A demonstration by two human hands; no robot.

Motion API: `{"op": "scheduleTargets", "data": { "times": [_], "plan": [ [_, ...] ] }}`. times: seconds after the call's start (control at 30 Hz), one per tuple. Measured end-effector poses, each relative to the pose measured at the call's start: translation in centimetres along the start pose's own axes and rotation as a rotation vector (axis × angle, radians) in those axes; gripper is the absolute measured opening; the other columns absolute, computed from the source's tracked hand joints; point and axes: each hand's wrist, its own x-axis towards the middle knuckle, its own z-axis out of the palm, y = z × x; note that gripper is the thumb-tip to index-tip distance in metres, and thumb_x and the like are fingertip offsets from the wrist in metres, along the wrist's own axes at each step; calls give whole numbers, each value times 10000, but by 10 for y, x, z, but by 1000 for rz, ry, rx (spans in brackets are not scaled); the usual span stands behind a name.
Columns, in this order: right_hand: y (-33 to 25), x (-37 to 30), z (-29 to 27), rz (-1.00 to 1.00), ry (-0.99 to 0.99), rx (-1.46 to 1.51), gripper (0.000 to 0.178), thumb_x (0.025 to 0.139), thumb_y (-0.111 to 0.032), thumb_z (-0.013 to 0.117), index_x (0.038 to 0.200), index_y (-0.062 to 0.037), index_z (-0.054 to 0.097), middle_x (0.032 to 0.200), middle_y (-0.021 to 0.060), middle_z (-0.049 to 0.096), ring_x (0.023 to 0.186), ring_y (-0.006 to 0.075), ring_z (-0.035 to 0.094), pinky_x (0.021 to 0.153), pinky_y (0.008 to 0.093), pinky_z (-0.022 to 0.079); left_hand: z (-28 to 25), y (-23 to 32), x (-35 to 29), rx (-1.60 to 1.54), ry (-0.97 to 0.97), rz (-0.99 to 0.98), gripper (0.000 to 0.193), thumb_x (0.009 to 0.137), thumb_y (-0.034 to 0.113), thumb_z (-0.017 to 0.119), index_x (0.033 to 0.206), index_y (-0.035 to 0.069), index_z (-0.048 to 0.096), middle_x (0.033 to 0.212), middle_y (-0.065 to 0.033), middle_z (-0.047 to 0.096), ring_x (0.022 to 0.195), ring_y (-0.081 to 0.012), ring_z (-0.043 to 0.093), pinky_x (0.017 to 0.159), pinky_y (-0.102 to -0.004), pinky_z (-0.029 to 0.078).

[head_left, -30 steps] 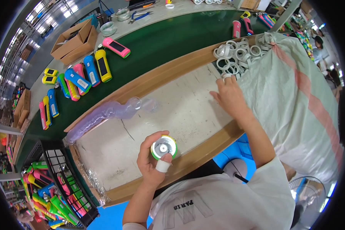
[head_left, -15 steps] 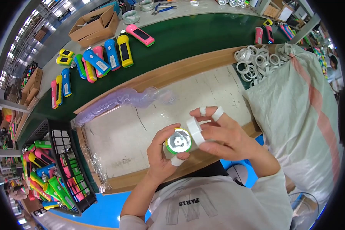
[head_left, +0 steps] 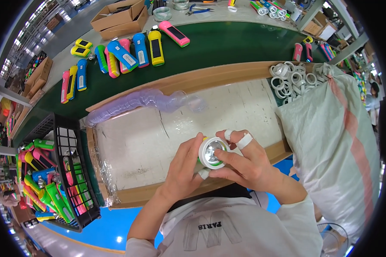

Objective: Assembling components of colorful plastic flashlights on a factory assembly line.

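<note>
A flashlight (head_left: 211,150) with a yellow and green body is held upright, its shiny reflector facing up, by my left hand (head_left: 180,167), whose fingers are wrapped round its side. A white ring (head_left: 202,158) now sits around the flashlight's head. My right hand (head_left: 253,162) grips that ring from the right, one fingertip reaching over the reflector. White tape is wrapped on some fingers of both hands. Most of the flashlight's body is hidden below its head. Beyond the hands, a stack of clear purplish plastic cups or covers (head_left: 137,101) lies in the shallow cardboard-edged tray (head_left: 141,158).
Several colourful flashlights (head_left: 156,48) lie on the green belt (head_left: 227,43). A black basket (head_left: 79,188) full of flashlights stands at left. White rings (head_left: 289,79) are heaped at the right, beside a big white woven sack (head_left: 326,141). An open cardboard box (head_left: 120,19) sits at the back.
My right hand has moved left with the white ring and set it over the flashlight's head. Before, the ring was held apart, tilted beside it. The view has shifted slightly.
</note>
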Motion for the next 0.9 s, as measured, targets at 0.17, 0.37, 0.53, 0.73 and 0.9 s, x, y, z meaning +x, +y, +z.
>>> {"op": "scheduleTargets", "data": {
  "times": [0.17, 0.37, 0.53, 0.73, 0.9],
  "plan": [
    [-2, -4, 6, -11, 52, -9, 459, 666, -276, 853, 971, 5, 656, 1043, 185, 559, 852, 322, 621, 644, 364, 545, -4, -4, -12, 123, -51, 32, 767, 629, 8, 765, 1342, 108, 499, 1233, -147, 565, 971, -325, 619, 779, -372, 548],
    [-12, -14, 1, 0, -1, -30, 494, 675, -256, 844, 1043, -1, 636, 1013, 172, 560, 845, 306, 639, 644, 353, 548, -2, 18, -17, 299, -62, 95, 420, 731, 113, 728, 1122, 220, 616, 1171, -120, 580, 935, -273, 634, 662, -322, 564],
    [-35, 5, -28, 152, -273, -120, 591, 747, -197, 782, 1250, -4, 537, 1021, 186, 560, 817, 293, 622, 647, 349, 543, 3, 32, -13, 362, -43, 165, 316, 757, 121, 710, 1050, 209, 635, 1143, -151, 585, 931, -284, 635, 682, -324, 568],
    [-19, 11, -43, -158, -638, -213, 556, 831, -130, 674, 1326, 10, 464, 1008, 195, 560, 852, 296, 601, 652, 339, 543, 12, 36, -17, 399, -58, 216, 222, 770, 135, 688, 975, 182, 618, 1080, -206, 584, 910, -288, 635, 733, -326, 568],
    [-34, -5, -36, 100, -535, -230, 589, 801, -221, 721, 1280, 30, 487, 1041, 200, 561, 792, 295, 622, 701, 351, 545, 16, 37, -17, 394, 19, 248, 226, 707, 83, 740, 903, 151, 653, 1065, -171, 609, 839, -283, 650, 637, -319, 568]
  ]
}}
